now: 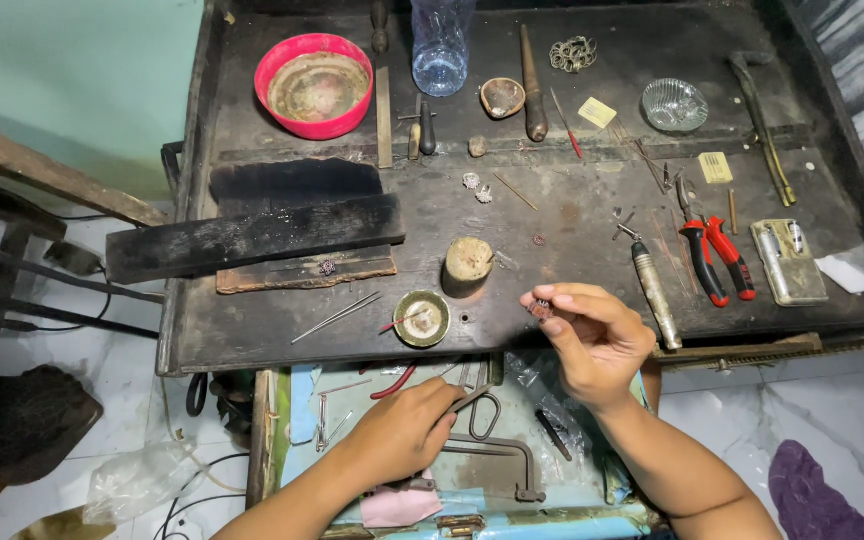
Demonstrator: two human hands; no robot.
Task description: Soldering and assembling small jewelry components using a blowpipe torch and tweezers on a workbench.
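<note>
My right hand (592,340) is raised over the front edge of the dark workbench (572,215) and pinches a small reddish ornament (541,309) between thumb and fingertips. Lower down, my left hand (407,430) reaches into an open drawer (302,420) below the bench and grips a slim metal tool (472,398) that juts out past my fingers. A small round dish (422,319) with a red-tipped stick and a short wooden stump (468,265) sit just left of the ornament.
On the bench lie a red bowl (314,85), a plastic bottle (441,45), charred wooden blocks (252,235), red-handled pliers (714,255), a glass dish (674,105) and a metal box (788,262). A saw frame (497,455) rests in the drawer. Purple cloth (820,495) lies on the floor.
</note>
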